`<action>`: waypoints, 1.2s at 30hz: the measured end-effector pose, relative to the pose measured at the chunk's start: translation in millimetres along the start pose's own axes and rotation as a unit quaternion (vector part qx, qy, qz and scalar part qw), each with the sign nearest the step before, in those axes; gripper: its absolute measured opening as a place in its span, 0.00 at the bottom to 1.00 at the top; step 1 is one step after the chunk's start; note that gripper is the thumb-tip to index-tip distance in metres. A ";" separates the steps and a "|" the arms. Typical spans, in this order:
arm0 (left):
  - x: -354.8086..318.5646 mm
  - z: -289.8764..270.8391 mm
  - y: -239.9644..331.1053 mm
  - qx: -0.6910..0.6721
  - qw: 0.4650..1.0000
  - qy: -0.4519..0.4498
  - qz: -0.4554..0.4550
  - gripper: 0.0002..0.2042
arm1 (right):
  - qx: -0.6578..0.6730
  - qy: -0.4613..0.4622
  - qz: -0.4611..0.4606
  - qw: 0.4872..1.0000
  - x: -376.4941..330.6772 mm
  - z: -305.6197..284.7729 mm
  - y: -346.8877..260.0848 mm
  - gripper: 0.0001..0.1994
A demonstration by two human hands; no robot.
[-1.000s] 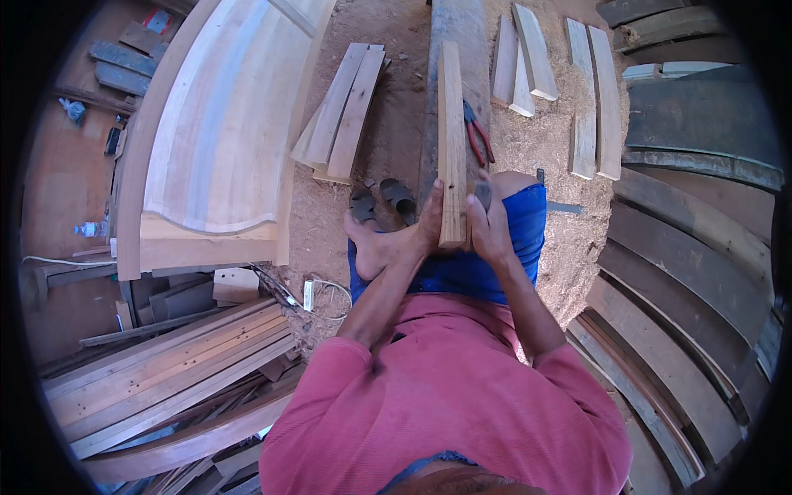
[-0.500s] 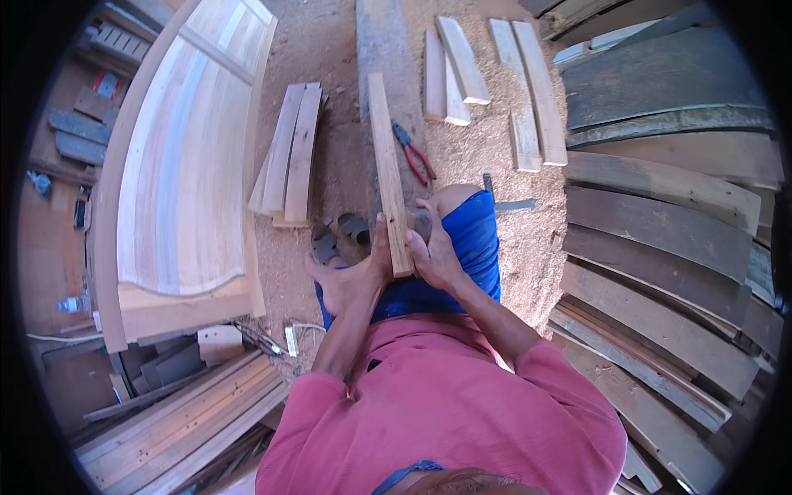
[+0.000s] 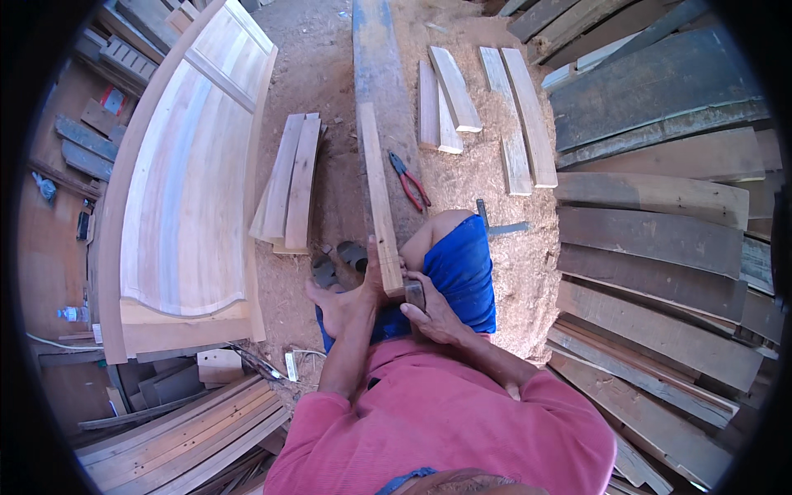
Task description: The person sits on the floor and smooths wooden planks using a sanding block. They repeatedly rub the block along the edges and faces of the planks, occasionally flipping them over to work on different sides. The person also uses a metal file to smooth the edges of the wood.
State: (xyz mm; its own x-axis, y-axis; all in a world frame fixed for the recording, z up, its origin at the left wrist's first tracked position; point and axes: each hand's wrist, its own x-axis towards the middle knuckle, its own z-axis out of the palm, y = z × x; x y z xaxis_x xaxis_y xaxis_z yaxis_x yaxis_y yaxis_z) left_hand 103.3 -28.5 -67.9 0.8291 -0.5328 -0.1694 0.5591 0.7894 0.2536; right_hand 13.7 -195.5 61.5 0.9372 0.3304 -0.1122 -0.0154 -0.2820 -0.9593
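A long, narrow wooden strip (image 3: 379, 194) points away from me, its near end above my lap. My left hand (image 3: 371, 279) grips its left side close to that end, with the thumb upright along it and the other fingers mostly hidden beneath. In my right hand (image 3: 436, 313) is a small dark block (image 3: 415, 294), pressed close against the strip's near right corner; I cannot tell what kind of tool it is. Red-handled pliers (image 3: 410, 180) lie right of the strip on a long worn board (image 3: 381, 58).
To the left stands a large wooden door panel (image 3: 186, 190), beside stacked short boards (image 3: 289, 181). Several cut pieces (image 3: 454, 91) lie at the far right on sawdust. A metal square (image 3: 505, 228) rests by my right knee. Stacked planks (image 3: 652, 239) line the right side.
My right hand has moved nearer to me, bringing the dark block from the strip's right side to its near end. The strip sits slightly lower in view, and the whole view has shifted.
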 end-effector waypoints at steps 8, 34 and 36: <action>2.9 5.4 -3.7 0.026 0.999 0.022 0.006 0.39 | 0.035 0.096 -0.019 0.995 22.4 -26.6 1.2 0.36; 4.2 -0.3 -14.1 0.064 0.995 0.059 0.043 0.35 | -0.037 0.127 -0.035 0.991 63.8 -11.3 -1.5 0.30; -0.5 -15.5 -11.2 0.070 0.997 0.034 0.021 0.35 | -0.031 0.120 -0.032 0.992 45.3 -6.4 -13.8 0.30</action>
State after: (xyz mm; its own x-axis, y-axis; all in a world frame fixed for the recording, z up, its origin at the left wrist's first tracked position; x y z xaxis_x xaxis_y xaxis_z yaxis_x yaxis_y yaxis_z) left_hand 96.6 -32.4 -85.4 0.8522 -0.4751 -0.2191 0.5228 0.7569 0.3920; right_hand 58.6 -182.4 71.4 0.9915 0.1286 0.0207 0.0618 -0.3247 -0.9438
